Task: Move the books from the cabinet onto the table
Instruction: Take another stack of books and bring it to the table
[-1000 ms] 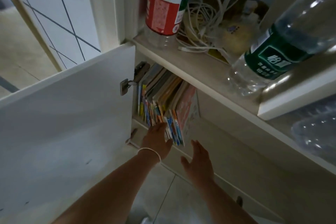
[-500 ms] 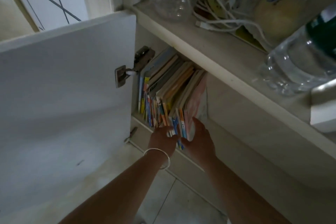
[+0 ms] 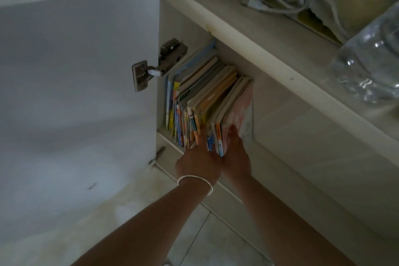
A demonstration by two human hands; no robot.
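— Books (image 3: 207,95) standing packed in the open cabinet (image 3: 302,127), just right of the hinge (image 3: 159,65), leaning left. We've got both hands in there!

— Left hand (image 3: 197,161), bangle (image 3: 195,180) on the wrist, fingers pushed in among the spines. Right hand (image 3: 235,155) clasps the pink-covered ones at the right end.

— We grip that right-hand bunch between both hands, door (image 3: 77,84) wide open on the left.

Two bare hands reach into an open cabinet (image 3: 280,127): the left hand (image 3: 197,161) and right hand (image 3: 235,157) clasp several upright books (image 3: 207,97) from either side.
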